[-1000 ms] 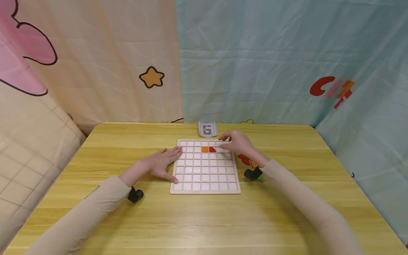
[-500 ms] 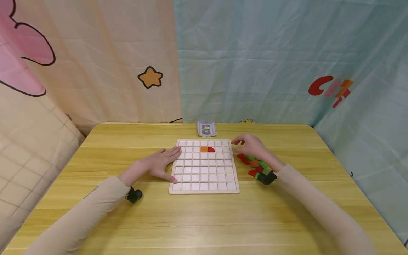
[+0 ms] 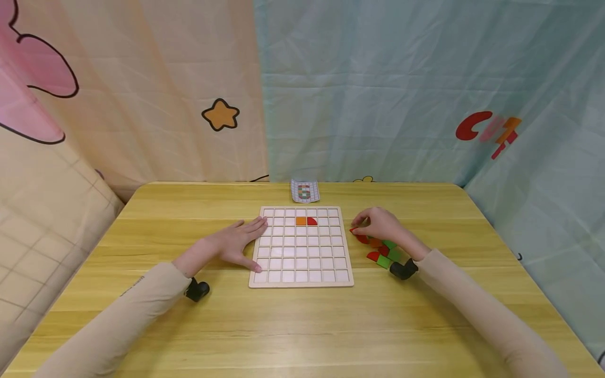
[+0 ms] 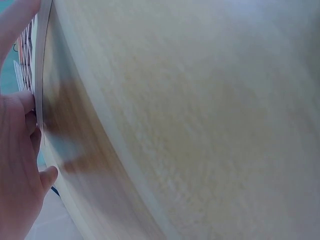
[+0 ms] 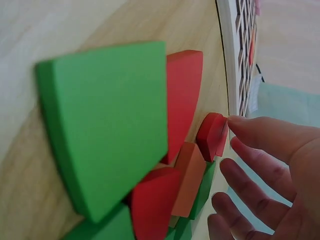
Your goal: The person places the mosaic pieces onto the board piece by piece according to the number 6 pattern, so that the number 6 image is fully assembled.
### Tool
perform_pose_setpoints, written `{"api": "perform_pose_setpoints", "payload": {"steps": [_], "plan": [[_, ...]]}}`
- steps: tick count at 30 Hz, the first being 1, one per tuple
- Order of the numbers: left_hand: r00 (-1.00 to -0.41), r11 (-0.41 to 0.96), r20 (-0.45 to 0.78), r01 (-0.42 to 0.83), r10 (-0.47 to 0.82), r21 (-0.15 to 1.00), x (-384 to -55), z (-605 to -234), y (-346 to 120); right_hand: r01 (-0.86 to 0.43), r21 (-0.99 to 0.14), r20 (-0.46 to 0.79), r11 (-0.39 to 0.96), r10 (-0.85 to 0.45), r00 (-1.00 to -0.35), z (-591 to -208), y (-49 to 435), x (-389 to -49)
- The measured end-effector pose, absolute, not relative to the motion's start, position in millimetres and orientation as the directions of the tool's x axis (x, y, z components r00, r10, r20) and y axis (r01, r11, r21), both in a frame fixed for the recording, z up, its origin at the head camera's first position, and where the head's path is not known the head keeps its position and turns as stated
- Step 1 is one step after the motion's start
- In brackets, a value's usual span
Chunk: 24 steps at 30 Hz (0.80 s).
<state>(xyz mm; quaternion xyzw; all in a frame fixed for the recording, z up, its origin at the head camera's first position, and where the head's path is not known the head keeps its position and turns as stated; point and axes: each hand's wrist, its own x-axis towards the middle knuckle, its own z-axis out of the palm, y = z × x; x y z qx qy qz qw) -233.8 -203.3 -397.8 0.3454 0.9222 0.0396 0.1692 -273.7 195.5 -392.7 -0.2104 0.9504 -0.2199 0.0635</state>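
A white gridded board (image 3: 288, 252) lies on the table, with an orange square tile (image 3: 301, 221) and a red quarter-circle tile (image 3: 312, 221) side by side in its second row from the far edge. My left hand (image 3: 238, 244) rests spread along the board's left edge, fingertips and thumb over the frame. Just off the board's right side, my right hand (image 3: 383, 224) pinches a small red curved tile (image 3: 352, 230) between thumb and index finger. In the right wrist view the thumb tip meets that red tile, and the other fingers are loosely bent.
Beneath and beside the right hand lies a loose heap of tiles, among them a green one (image 5: 107, 125), a red one (image 3: 373, 256) and an orange one (image 5: 190, 180). A printed pattern card (image 3: 304, 192) sits behind the board. Curtains (image 3: 354, 105) hang beyond the table's far edge.
My right hand has moved right, off the board's upper right part, and down to the red tile at the heap's edge. The left hand stays on the board's edge.
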Motion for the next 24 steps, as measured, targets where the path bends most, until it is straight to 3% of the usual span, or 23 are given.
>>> {"api": "perform_pose_setpoints", "payload": {"steps": [11, 19, 24], "plan": [[-0.705, 0.759, -0.284, 0.622, 0.650, 0.194, -233.5, -397.8, -203.6, -0.340, -0.434, -0.057, 0.835, -0.402, -0.914, -395.0, 192.0, -278.9], [-0.704, 0.757, -0.280, 0.624, 0.652, 0.193, -233.5, -397.9, -204.0, -0.305, -0.344, -0.041, 0.888, -0.339, -0.940, -396.7, 190.8, -281.4], [-0.703, 0.755, -0.279, 0.626, 0.654, 0.193, -234.2, -398.8, -204.4, -0.362, -0.334, -0.035, 0.870, -0.395, -0.918, -395.4, 197.9, -282.9]]}}
